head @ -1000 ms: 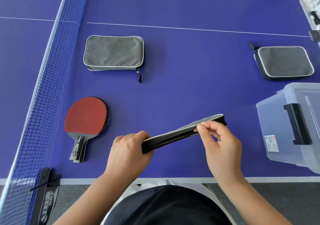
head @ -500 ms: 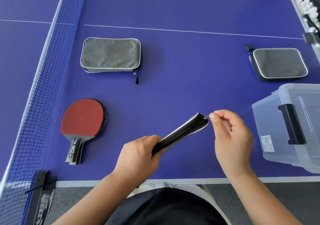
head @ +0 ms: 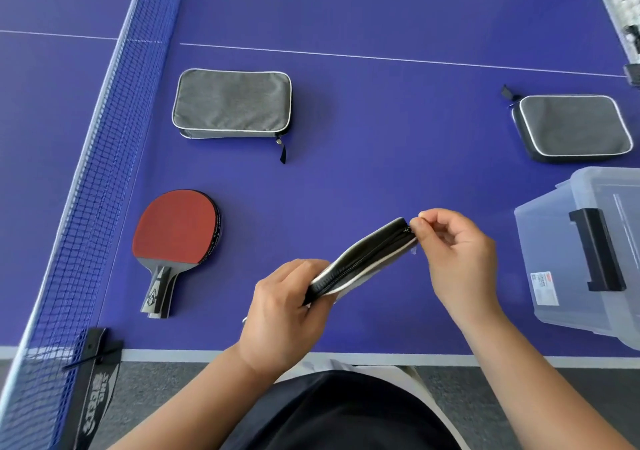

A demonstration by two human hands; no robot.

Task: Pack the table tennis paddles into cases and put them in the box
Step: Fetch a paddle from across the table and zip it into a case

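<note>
A: Nearest the body: left hand (head: 282, 314) closed round the near end of the held case (head: 363, 259), edge-on, lifted off the table (head: 381, 137).
B: Right hand (head: 457, 259)?
A: Thumb and forefinger pinched at the zip pull (head: 412, 228) on the far corner, other fingers curled loose. Case between red paddle (head: 176, 227) and box (head: 588, 252), nearer the box.
B: Long axis?
A: Running diagonally, near-left to far-right, zip edge up, far end pointing toward the box.
B: Risks?
A: Probably pull slipping from the pinch, tiny tab. Maybe zip snagging at the corner bend if tugged off-line. Case twisting in the left grip if pulled hard.
B: Farther out?
A: Red paddle left of held case, flat, handle toward the table edge, still unpacked. Beyond it a grey case (head: 232, 103). Far right another case (head: 571, 127), just beyond the box. Contents of either: cannot tell.
</note>
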